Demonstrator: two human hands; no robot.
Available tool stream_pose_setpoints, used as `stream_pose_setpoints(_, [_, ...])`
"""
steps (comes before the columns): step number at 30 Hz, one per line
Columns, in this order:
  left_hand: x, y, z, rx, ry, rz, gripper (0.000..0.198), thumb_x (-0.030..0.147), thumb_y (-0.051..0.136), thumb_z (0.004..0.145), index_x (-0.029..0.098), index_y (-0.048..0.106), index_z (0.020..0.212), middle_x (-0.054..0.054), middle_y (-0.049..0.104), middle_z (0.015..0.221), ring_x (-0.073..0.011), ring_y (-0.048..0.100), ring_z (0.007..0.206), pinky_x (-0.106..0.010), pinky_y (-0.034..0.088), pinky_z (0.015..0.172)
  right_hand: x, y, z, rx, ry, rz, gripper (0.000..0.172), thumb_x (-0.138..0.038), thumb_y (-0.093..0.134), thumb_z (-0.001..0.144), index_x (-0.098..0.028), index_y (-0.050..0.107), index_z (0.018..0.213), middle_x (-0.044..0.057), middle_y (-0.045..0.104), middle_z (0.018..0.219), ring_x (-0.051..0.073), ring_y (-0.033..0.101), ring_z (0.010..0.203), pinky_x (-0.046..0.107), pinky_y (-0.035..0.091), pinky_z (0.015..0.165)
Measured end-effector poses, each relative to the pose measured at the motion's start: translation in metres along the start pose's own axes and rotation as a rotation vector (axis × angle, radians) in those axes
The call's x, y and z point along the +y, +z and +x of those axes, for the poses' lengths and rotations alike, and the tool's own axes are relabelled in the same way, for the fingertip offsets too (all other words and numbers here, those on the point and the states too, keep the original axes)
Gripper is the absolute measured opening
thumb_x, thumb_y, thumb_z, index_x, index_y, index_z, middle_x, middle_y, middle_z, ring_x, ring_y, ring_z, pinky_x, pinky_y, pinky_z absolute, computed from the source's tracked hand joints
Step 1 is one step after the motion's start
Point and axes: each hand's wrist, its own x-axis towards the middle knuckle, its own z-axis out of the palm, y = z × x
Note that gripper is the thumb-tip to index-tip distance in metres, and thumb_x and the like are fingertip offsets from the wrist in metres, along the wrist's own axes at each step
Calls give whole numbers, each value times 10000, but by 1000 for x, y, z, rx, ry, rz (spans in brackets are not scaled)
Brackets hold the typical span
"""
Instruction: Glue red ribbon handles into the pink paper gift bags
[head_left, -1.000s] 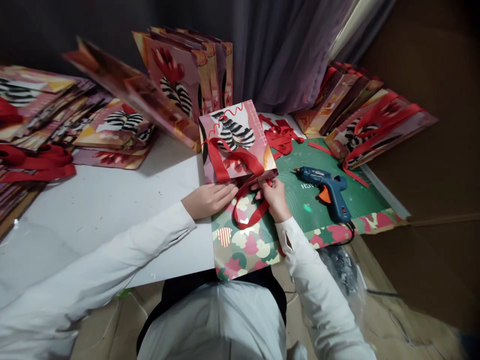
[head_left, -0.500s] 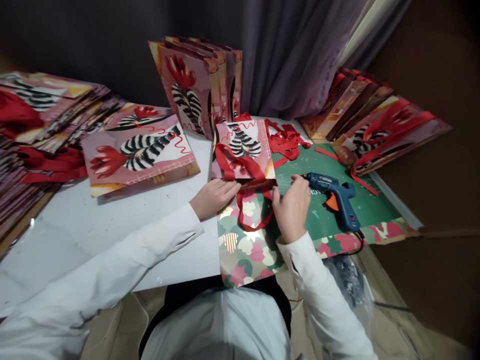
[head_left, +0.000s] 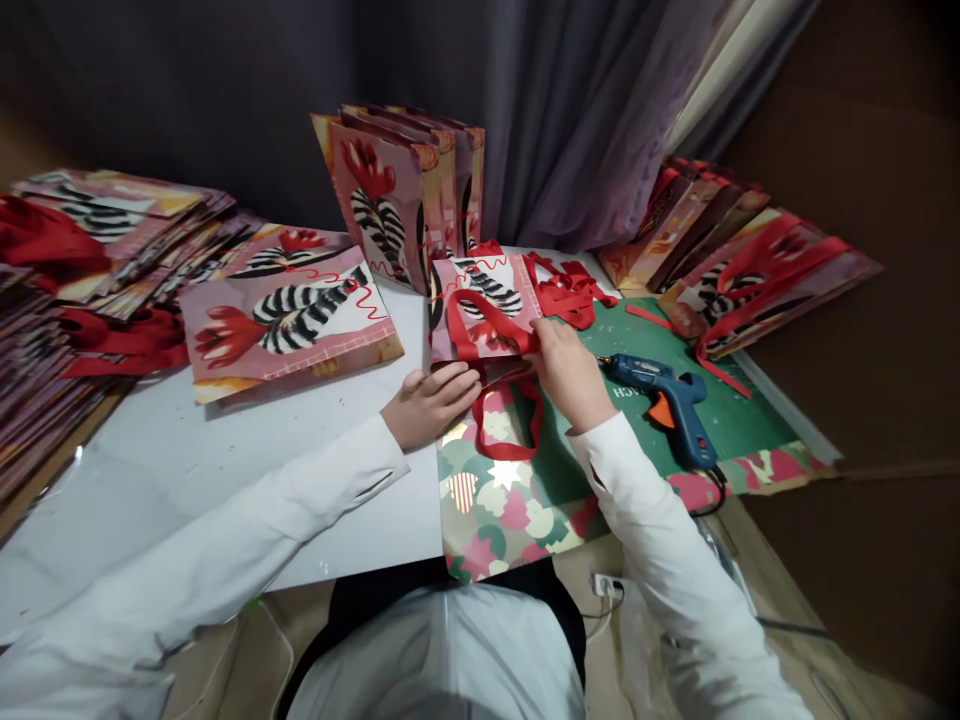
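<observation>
A pink paper bag with a striped flower print lies in front of me, its opening edge toward me. One red ribbon loop rests on its face, and another red ribbon loop hangs from the near edge over patterned paper. My left hand lies flat at the bag's near left corner, fingers extended. At the near right corner my right hand has its fingers closed on the red ribbon by the bag's edge. A blue glue gun with an orange trigger lies to the right of that hand.
Flat bags and a tall stack are at the left. Standing bags are behind, with more bags at the right. Loose red ribbons lie behind the green mat. A socket shows below.
My right hand has moved left and up from beside the glue gun's nozzle to the bag's edge, closing on the ribbon. My left hand has stayed nearly in place. The view has shifted slightly.
</observation>
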Motion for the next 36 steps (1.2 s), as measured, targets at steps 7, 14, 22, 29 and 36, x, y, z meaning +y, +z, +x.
stream_pose_setpoints(7, [-8, -7, 6, -13, -14, -87, 387, 216, 497, 898, 323, 657, 1234, -106, 650, 1251, -399, 342, 1400, -577, 222, 968, 1, 0, -9, 116, 66, 147, 366, -112, 501, 896, -118, 533, 1260, 185, 610, 1233, 303, 558, 1113, 431, 472, 911])
stream_pose_setpoints(14, [-7, -9, 9, -78, -57, -163, 425, 214, 502, 865, 324, 666, 1242, -126, 606, 1287, -410, 355, 1358, -552, 283, 914, -76, 12, -83, 10, -42, 223, 263, -169, 440, 952, -143, 611, 1149, 156, 627, 1132, 288, 556, 1020, 434, 480, 893])
stream_pose_setpoints(22, [-5, -10, 11, -68, -73, -141, 426, 219, 491, 850, 307, 686, 1218, -141, 599, 1285, -443, 333, 1358, -542, 294, 857, -88, 34, -110, -133, 6, 241, 332, 32, 450, 878, -122, 660, 1083, 141, 664, 1073, 260, 596, 995, 374, 524, 862])
stream_pose_setpoints(29, [-3, -12, 14, -111, -119, -181, 438, 217, 519, 818, 311, 691, 1210, -134, 589, 1302, -453, 278, 1386, -550, 289, 884, -82, 28, -120, -136, -13, 296, 285, 26, 479, 874, -149, 674, 988, 108, 669, 1033, 238, 595, 950, 365, 530, 868])
stream_pose_setpoints(36, [-3, -11, 11, -133, -123, -183, 453, 235, 496, 832, 307, 672, 1243, -153, 597, 1271, -464, 287, 1374, -547, 293, 855, -54, 12, -121, 144, 56, 452, 346, -75, 415, 935, -195, 639, 1170, 154, 537, 1281, 241, 559, 1145, 405, 520, 942])
